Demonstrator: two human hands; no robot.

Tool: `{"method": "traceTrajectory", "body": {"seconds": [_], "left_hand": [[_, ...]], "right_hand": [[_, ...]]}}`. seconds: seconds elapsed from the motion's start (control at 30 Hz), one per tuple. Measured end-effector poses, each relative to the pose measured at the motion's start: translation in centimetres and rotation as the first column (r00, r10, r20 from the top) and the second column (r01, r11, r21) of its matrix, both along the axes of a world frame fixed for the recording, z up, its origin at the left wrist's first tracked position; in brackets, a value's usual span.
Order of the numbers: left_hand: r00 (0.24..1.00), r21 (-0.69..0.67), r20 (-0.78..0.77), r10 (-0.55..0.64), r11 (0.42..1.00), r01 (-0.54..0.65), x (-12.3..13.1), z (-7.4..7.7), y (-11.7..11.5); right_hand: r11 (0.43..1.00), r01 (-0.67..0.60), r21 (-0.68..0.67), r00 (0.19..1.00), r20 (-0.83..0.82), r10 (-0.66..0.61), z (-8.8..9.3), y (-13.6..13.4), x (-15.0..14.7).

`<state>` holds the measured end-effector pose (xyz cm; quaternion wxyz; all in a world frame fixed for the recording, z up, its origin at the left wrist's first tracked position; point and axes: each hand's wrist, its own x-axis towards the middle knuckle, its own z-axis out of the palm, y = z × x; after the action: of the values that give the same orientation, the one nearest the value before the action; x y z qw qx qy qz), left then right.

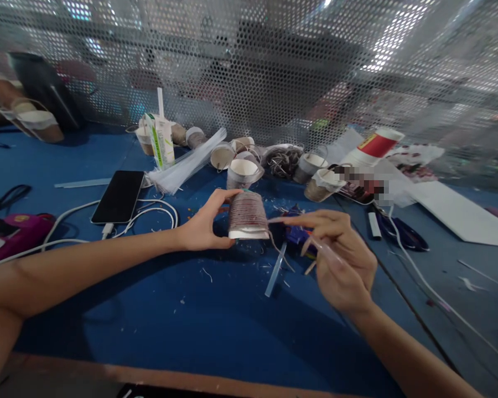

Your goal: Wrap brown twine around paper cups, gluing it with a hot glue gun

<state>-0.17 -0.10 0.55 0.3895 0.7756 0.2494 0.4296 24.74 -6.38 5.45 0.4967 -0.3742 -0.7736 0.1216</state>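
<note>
Black phone [118, 196] lying on blue tabletop [149, 315], left hand [201, 225] gripping cord-wrapped cup [248, 213] between thumb and fingers, cup inverted mid-table, loose cord end [290, 266] trailing at its right, right hand [343, 260] part-curled, index extended toward cup, contact or pinch I cannot confirm remotely.

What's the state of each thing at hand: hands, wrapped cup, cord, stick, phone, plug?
Left hand: gripping the cup
Cord-wrapped cup: held up, white rim down
Cord end: loose, trailing from the cup
Right hand: index finger extended toward the cup, contact unclear
Translucent stick: lying flat
Phone: flat, screen dark
White plug: in the phone
</note>
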Motion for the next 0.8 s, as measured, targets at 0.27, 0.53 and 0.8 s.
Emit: {"method": "traceTrajectory", "body": {"seconds": [0.27,0.53,0.8], "left_hand": [[1.0,0.107,-0.006,0.012,0.994,-0.011,0.0,-0.4,0.2],[0.999,0.127,-0.012,0.044,0.991,-0.042,-0.1,0.1,-0.1],[0.996,0.093,0.084,-0.008,0.996,0.0,0.1,-0.3,0.0]], "right_hand": [[0.958,-0.235,-0.163,0.961,0.109,0.254,0.6,-1.1,-1.0],[0.948,-0.15,-0.281,0.975,-0.2,0.095,0.0,-1.1,-1.5],[0.876,0.048,-0.481,0.89,-0.377,-0.255,-0.9,0.9,-0.6]]}}
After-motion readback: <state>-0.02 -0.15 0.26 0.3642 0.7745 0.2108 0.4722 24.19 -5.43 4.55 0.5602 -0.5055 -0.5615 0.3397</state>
